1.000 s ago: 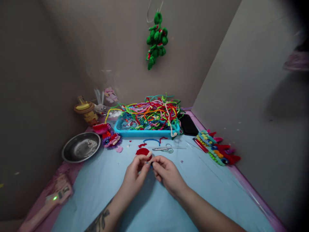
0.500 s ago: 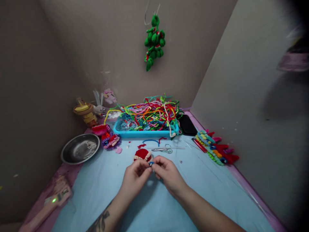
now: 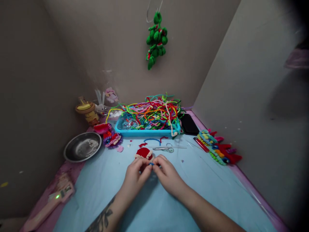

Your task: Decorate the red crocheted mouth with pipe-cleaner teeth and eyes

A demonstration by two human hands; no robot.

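My left hand and my right hand meet fingertip to fingertip over the light blue table. Both pinch a small blue piece between them. Just beyond the fingers lies a red fuzzy piece with a pale trim, touching or nearly touching my left fingers. A blue tray heaped with coloured pipe cleaners stands farther back.
Scissors lie behind my hands. A metal bowl sits at the left, with a multicoloured fuzzy craft beside it. More fuzzy crafts line the right wall; a black phone lies by the tray. A pink glue gun rests near left. A green ornament hangs on the wall.
My hands stay together on the small blue piece, with only slight finger shifts. The view has wobbled a little.
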